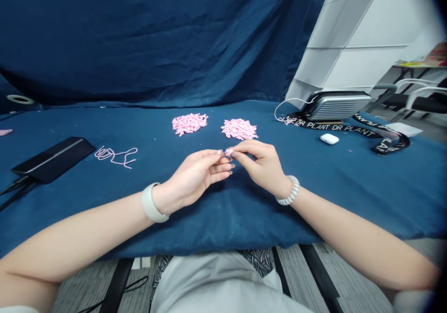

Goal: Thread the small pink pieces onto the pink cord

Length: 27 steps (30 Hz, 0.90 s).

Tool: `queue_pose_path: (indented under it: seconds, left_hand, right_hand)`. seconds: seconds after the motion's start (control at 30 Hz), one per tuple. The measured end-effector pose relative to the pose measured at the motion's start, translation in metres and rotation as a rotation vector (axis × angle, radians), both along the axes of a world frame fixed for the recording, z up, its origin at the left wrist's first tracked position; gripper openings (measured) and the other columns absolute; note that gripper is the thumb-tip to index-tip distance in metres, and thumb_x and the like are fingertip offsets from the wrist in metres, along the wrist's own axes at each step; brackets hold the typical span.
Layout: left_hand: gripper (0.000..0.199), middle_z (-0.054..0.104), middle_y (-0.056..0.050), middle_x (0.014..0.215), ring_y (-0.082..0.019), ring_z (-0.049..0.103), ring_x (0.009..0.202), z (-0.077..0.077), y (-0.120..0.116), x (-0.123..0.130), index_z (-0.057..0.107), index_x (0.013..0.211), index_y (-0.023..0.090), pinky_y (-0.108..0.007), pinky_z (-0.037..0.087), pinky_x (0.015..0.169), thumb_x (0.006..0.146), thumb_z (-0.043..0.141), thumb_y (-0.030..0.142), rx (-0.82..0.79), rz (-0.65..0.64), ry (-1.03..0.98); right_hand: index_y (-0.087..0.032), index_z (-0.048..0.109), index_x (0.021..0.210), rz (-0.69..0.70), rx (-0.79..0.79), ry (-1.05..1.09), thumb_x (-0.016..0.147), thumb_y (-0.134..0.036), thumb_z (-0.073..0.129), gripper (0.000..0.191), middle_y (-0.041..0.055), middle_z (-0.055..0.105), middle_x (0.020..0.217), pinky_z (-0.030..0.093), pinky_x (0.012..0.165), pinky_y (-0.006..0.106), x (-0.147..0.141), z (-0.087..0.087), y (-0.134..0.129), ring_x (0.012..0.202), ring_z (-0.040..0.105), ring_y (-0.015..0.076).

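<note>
Two bare hands met over the worktop [366, 196], midway along its near edge. The left hand [197, 175] and right hand [263, 164] both pinched one tiny pink piece [229, 152] between thumb and fingertips. Two pink heaps [239, 129] lay beyond, towards the far edge. With so little to grip, an uneven tug could have made it slip and drop.

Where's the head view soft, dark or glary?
Head view, far right: white-framed, dark-seated chair looks soft; head view, upper and lower right corners: blurred black; head view: ridged, metallic-looking silver case catches pale highlights, ridges readable; head view: small pink piece at right hand, detail unresolvable.
</note>
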<state>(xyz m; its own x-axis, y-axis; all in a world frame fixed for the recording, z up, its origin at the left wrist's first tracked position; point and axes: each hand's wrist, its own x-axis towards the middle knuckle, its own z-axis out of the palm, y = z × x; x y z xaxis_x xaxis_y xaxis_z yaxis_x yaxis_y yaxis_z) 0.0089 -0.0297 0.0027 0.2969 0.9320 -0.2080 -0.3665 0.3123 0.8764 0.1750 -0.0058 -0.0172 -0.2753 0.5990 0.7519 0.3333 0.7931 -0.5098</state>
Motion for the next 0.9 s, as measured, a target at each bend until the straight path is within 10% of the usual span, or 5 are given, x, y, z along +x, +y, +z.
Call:
queue_pose_path:
  seconds: [0.9]
  left_hand:
    - [0.014,0.064,-0.001,0.066,-0.011,0.063,0.056,0.0094,0.0054,-0.0098,0.058,0.066,0.013,-0.021,0.052,0.054,0.074,0.06,0.024,0.279,-0.062,0.456]
  right_hand:
    - [-0.018,0.072,0.081,0.083,-0.172,0.002,0.08,-0.023,0.062,0.012,0.0043,0.071,0.08,0.05,0.069,0.027,0.0003,0.0007,0.0,0.074,0.065,0.0138]
